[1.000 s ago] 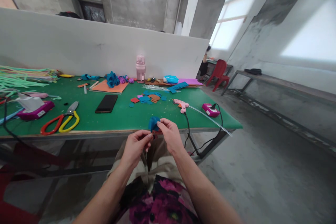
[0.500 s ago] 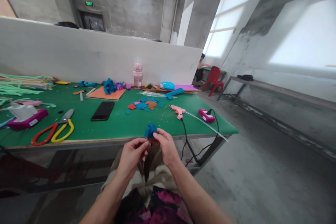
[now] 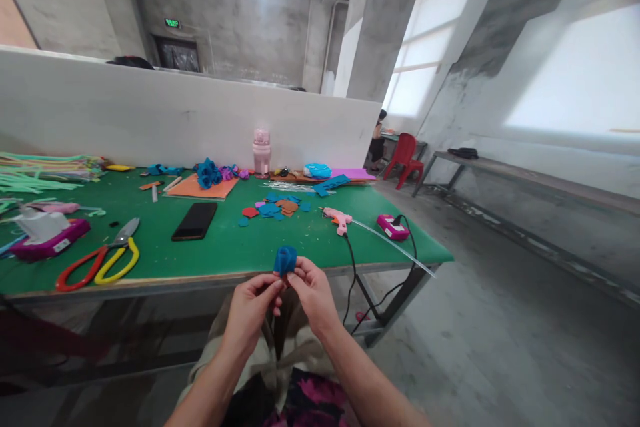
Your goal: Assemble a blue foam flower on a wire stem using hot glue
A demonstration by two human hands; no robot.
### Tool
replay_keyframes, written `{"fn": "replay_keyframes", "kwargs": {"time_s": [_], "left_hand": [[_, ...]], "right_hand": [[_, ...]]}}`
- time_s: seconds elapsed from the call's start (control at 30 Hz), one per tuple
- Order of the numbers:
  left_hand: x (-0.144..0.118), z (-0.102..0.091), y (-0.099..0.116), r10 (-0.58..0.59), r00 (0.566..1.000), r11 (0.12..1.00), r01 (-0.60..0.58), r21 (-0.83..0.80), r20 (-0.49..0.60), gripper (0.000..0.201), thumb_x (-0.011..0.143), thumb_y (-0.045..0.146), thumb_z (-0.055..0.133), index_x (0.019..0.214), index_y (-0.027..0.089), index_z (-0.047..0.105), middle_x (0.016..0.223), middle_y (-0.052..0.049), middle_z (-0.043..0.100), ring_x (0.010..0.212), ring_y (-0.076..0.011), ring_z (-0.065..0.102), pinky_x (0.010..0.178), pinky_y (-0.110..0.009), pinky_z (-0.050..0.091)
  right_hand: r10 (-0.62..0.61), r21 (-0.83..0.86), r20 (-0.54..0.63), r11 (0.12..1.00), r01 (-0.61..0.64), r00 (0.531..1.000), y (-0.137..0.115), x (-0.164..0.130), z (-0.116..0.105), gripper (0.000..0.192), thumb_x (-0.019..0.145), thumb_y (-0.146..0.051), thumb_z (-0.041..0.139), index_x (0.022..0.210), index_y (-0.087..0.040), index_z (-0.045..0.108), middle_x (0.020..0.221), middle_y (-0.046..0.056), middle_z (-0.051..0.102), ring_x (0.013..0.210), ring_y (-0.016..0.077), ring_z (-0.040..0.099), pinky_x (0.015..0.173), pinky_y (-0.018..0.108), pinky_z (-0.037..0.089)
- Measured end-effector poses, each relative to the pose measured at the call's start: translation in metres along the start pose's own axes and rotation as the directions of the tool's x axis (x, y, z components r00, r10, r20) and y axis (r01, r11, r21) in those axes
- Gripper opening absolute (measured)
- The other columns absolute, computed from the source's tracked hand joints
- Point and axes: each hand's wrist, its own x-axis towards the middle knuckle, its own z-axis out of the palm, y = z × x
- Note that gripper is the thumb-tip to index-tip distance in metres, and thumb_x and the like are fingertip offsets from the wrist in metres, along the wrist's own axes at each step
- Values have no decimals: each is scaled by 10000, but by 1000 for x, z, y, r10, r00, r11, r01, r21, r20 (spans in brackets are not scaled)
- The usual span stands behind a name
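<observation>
A small blue felt flower (image 3: 285,259) is held up at the near edge of the green table (image 3: 240,247). My left hand (image 3: 256,307) pinches its base from the left, thumb against fingertips. From the right, my right hand (image 3: 311,293) has thumb and fingers closed on the lower part of the same flower. The underside of the flower is hidden behind my fingers. Beyond it lie loose blue, brown and red felt pieces (image 3: 270,209). To their right rests a pink glue gun (image 3: 339,219) with a long clear glue stick in its back.
Red-and-yellow-handled scissors (image 3: 107,257) and a black phone (image 3: 195,221) lie left. A purple power block (image 3: 393,227) with a cable sits right. Finished-looking blue flowers (image 3: 209,173), an orange sheet (image 3: 200,188) and a pink bottle (image 3: 261,152) stand near the white partition (image 3: 190,120).
The flower has turned a little in my fingers, so its folded top shows more. My right fingers have shifted lower on it. The whole view has tilted slightly upward.
</observation>
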Motion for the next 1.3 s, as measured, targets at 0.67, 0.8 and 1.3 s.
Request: {"fn": "replay_keyframes", "kwargs": {"time_s": [0.67, 0.8, 1.3], "left_hand": [[7, -13, -11, 417, 907, 887, -420, 191, 56, 61, 692, 213, 612, 705, 194, 669, 721, -7, 586, 579, -99, 525, 495, -184, 445], [9, -14, -16, 382, 922, 907, -387, 168, 60, 71, 700, 235, 608, 717, 194, 663, 731, -1, 571, 588, -104, 535, 499, -195, 463], [7, -8, -18, 60, 998, 996, -62, 66, 34, 259, 643, 341, 655, 793, 133, 621, 628, 5, 570, 499, -94, 509, 435, -206, 453]], "right_hand": [[-152, -189, 65, 969, 162, 986, 8, -5, -3, 157, 735, -257, 589, 876, -192, 568, 757, 15, 621, 706, 138, 578, 658, 240, 458], [-168, -218, 61, 960, 178, 984, 10, -6, -3, 164, 738, -250, 584, 890, -189, 576, 764, 19, 627, 718, 142, 582, 674, 247, 461], [-54, -42, -14, 998, 54, 998, 19, -2, -3, 193, 712, -253, 614, 888, -178, 589, 798, 27, 665, 727, 146, 609, 740, 282, 461]]}}
